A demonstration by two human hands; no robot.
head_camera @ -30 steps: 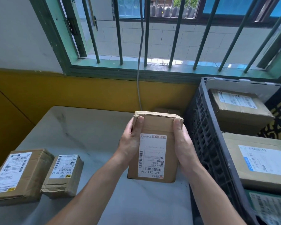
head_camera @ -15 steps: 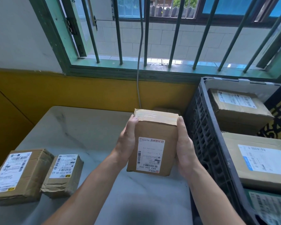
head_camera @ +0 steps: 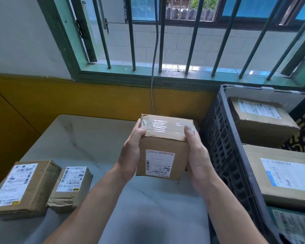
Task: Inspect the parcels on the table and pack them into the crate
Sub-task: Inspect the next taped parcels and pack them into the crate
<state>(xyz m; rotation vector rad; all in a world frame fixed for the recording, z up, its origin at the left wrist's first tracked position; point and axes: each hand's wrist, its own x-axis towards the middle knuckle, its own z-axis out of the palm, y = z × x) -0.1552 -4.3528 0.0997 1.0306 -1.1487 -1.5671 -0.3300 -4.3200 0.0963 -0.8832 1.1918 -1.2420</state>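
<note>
Both hands grasp a small cardboard box [head_camera: 163, 148] above the grey, faintly marbled tabletop [head_camera: 88, 138]. The left hand [head_camera: 131, 152] presses its flat side, thumb hooked over the upper edge; the right hand [head_camera: 196, 155] clamps the opposite side, thumb laid on the top. The fingers behind the box are hidden. Between the two thumbs the top face is sealed with glossy clear tape that catches striped reflections from the window bars [head_camera: 192, 36]. Below the thumbs, the matte brown front face carries a white rectangular shipping label [head_camera: 159, 163] with a barcode, printed upside down to the viewer. The box is tilted so its top leans toward the camera, its lower edge clear of the tabletop.

Just right of the right hand stands a black plastic crate [head_camera: 224, 138] with a gridded, perforated wall. Inside it lie brown parcels with white labels: a creased one [head_camera: 261, 120] at the far end, a broader flat one [head_camera: 280, 175] nearer, and part of a third [head_camera: 294, 226] at the lower edge.

Well left of the left hand, two more parcels rest on the tabletop, touching side by side: a larger taped box [head_camera: 23, 185] and a smaller, crumpled one [head_camera: 71, 185], each labelled on top.
</note>
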